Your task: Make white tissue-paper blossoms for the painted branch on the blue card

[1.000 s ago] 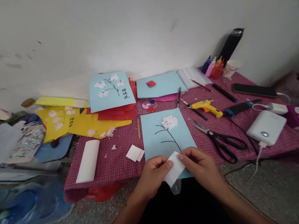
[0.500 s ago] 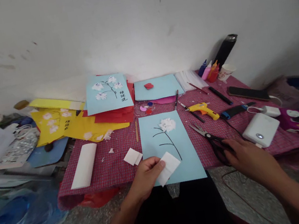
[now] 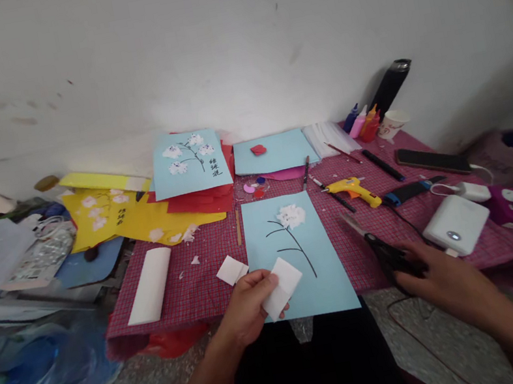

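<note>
My left hand (image 3: pixel 252 300) pinches a folded white tissue square (image 3: pixel 283 283) between thumb and fingers, over the lower part of a light blue sheet (image 3: pixel 329 278). Drawn on that sheet is a dark branch with a fluffy white paper flower (image 3: pixel 291 215) at its top. Just left of the sheet lie other folded tissue squares (image 3: pixel 229 269). To the right, my right hand (image 3: pixel 432 270) has its fingers closed on the black handles of a pair of scissors (image 3: pixel 379 246). The blades point away from me and are smeared by motion.
Right of the sheet are a yellow glue gun (image 3: pixel 352 192), a blue utility knife (image 3: pixel 410 191) and a white power bank (image 3: pixel 458 224). A folded white tissue stack (image 3: pixel 151 285) lies at left. Behind it are yellow paper pictures (image 3: pixel 106 215); a finished blue flower picture (image 3: pixel 189 163) stands further back.
My right hand has closed round the scissors' handles and is lifting them off the cloth, the blades now drawn closer together. My left hand has turned the tissue square slightly.
</note>
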